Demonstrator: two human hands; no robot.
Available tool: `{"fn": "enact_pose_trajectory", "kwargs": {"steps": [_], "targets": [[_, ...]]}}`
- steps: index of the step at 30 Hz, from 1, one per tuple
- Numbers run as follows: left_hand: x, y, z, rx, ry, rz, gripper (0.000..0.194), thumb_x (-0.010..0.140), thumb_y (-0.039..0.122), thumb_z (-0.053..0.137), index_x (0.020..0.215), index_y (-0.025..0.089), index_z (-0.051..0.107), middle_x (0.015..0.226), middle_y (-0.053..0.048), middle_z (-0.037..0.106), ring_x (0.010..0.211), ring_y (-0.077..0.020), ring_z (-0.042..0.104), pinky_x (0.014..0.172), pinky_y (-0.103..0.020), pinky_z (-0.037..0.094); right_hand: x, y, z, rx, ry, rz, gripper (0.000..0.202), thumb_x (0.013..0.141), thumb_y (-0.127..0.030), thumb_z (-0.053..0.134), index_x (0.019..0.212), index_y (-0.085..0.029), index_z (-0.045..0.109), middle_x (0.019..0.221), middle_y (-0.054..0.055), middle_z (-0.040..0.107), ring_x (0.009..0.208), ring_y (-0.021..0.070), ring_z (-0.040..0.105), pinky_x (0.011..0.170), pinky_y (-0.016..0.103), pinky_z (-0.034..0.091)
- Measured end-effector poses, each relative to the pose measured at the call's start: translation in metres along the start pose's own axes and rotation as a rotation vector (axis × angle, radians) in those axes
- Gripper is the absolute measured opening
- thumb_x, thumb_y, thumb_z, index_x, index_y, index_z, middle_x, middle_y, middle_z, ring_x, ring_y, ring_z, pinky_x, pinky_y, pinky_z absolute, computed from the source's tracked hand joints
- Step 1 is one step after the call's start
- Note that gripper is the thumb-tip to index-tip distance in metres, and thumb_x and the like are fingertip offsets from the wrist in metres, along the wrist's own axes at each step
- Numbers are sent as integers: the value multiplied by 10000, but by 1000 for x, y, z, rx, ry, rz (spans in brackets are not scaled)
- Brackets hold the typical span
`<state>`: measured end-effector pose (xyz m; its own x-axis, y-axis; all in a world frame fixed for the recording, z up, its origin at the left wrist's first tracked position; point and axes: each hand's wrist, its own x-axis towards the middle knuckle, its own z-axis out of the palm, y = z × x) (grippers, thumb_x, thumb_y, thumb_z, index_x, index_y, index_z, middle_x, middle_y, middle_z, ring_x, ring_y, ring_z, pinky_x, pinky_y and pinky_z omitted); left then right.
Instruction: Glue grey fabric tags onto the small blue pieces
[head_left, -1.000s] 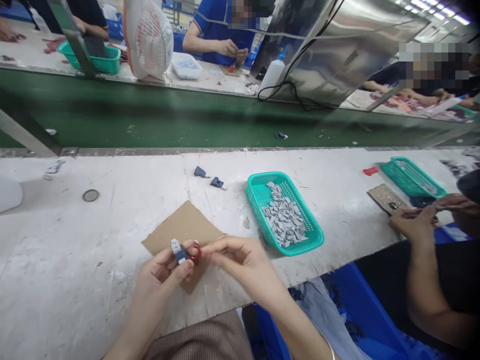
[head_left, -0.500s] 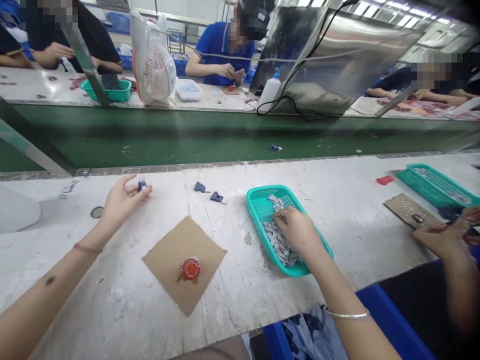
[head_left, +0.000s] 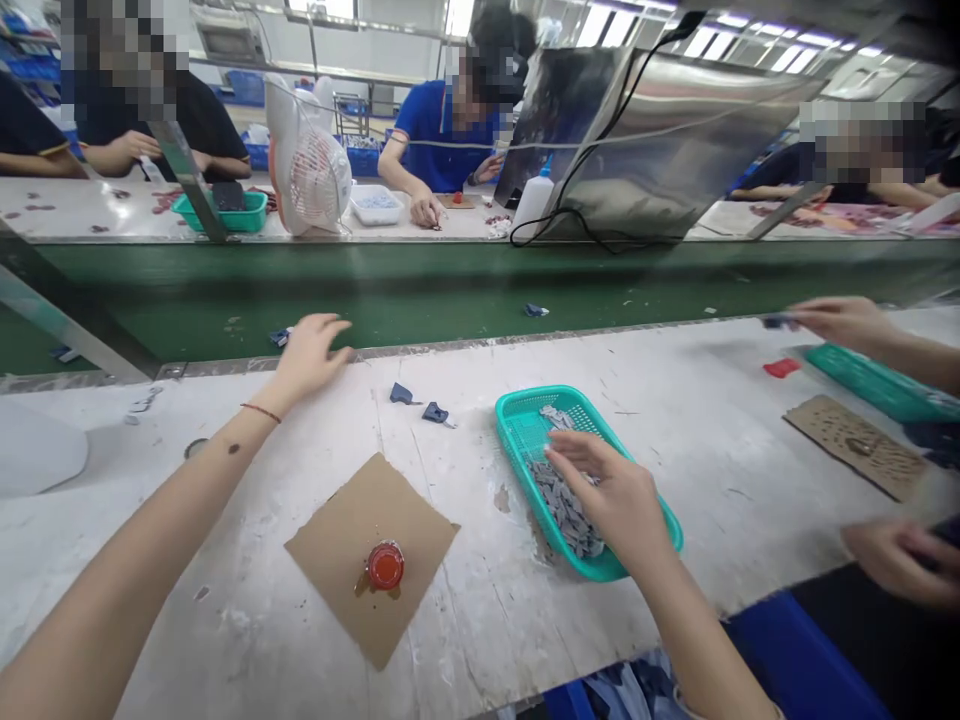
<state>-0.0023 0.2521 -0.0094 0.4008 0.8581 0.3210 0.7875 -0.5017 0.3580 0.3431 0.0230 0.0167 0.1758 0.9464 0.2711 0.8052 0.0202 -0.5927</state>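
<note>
My left hand (head_left: 311,355) is over the far edge of the bench, its fingers stretched out and holding nothing. Just left of it, a small dark blue piece with a pale tab (head_left: 281,337) lies on the green belt. My right hand (head_left: 619,495) hovers above a green plastic basket (head_left: 512,480) of small grey strips (head_left: 564,510). Its thumb and index fingertips are close together; whatever is between them is too small to make out. Two dark blue pieces (head_left: 435,412) rest on the bench between my hands.
A cardboard square (head_left: 337,545) bears a red round cap (head_left: 385,566) with wet glue around it. The green belt (head_left: 420,290) runs behind the bench (head_left: 247,600). At right, a co-worker's hands (head_left: 847,320) work near another cardboard piece (head_left: 847,440) and green basket (head_left: 877,385).
My left hand has moved right and away from me, letting go of the small blue piece, now on the belt. My right hand has risen slightly from the strips.
</note>
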Motion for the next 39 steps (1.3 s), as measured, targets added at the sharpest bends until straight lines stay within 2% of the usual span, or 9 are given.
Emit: {"fn": "enact_pose_trajectory", "kwargs": {"steps": [2, 3, 7, 10, 14, 19, 25, 32, 39], "targets": [[-10, 29, 9, -167, -173, 211, 466, 873, 368, 532, 1290, 165, 577, 1362, -152, 555, 1263, -317, 479, 1081, -486, 349, -11, -21, 6, 128, 27, 11, 240, 894, -351, 604, 1062, -210, 701, 959, 71, 751, 865, 241, 717, 725, 347, 596], [-15, 42, 14, -272, -238, 232, 449, 852, 371, 568, 1257, 181, 602, 1316, -140, 582, 1224, -311, 505, 1065, -477, 368, -17, -34, 10, 158, 2, 0, 219, 893, -341, 613, 1037, -217, 721, 962, 69, 752, 882, 242, 715, 714, 339, 599], [-25, 67, 32, -600, -254, 40, 213, 788, 271, 648, 969, 174, 706, 1115, -122, 651, 1125, -304, 554, 1034, -464, 392, -36, -82, 33, 259, -221, -131, 151, 911, -245, 597, 944, -232, 744, 950, 55, 735, 876, 205, 704, 715, 302, 592], [-31, 65, 33, -718, -190, -129, 228, 866, 282, 565, 1013, 148, 677, 1052, -136, 676, 987, -259, 626, 901, -416, 485, -49, -106, 52, 327, -379, -259, 167, 940, -183, 568, 980, -224, 724, 941, 46, 714, 856, 171, 690, 751, 287, 577], [-59, 65, 11, -939, -174, -346, 347, 967, 336, 393, 1046, 122, 653, 1037, -168, 710, 792, -194, 679, 659, -305, 525, -59, -119, 73, 273, -473, -376, 153, 953, -144, 559, 1002, -194, 696, 962, 49, 713, 886, 172, 674, 795, 306, 557], [-113, 76, -29, -1472, -228, -739, 171, 832, 282, 677, 920, 138, 706, 1126, -126, 718, 852, -149, 676, 712, -233, 522, -58, -125, 81, 103, -538, -422, 158, 948, -116, 553, 913, -179, 694, 901, 48, 678, 846, 173, 643, 758, 306, 537], [-160, 84, -45, -1434, -80, -828, 237, 750, 298, 753, 943, 166, 713, 1024, -84, 724, 804, -172, 701, 705, -271, 547, -53, -130, 77, 50, -585, -421, 202, 970, -127, 497, 903, -180, 680, 909, 62, 652, 837, 182, 632, 757, 327, 537], [-196, 104, -50, -1400, -94, -840, 264, 769, 347, 744, 994, 211, 711, 1069, -81, 732, 948, -222, 711, 814, -316, 584, -55, -130, 77, 86, -560, -410, 202, 957, -142, 512, 874, -211, 683, 874, 60, 660, 811, 187, 645, 726, 316, 543], [-220, 127, -41, -1428, -21, -809, 217, 803, 330, 720, 989, 221, 693, 1093, -64, 739, 968, -211, 705, 824, -309, 580, -40, -140, 63, 468, -578, -92, 93, 875, -182, 654, 886, -218, 738, 880, 43, 698, 805, 169, 674, 702, 285, 565]]}}
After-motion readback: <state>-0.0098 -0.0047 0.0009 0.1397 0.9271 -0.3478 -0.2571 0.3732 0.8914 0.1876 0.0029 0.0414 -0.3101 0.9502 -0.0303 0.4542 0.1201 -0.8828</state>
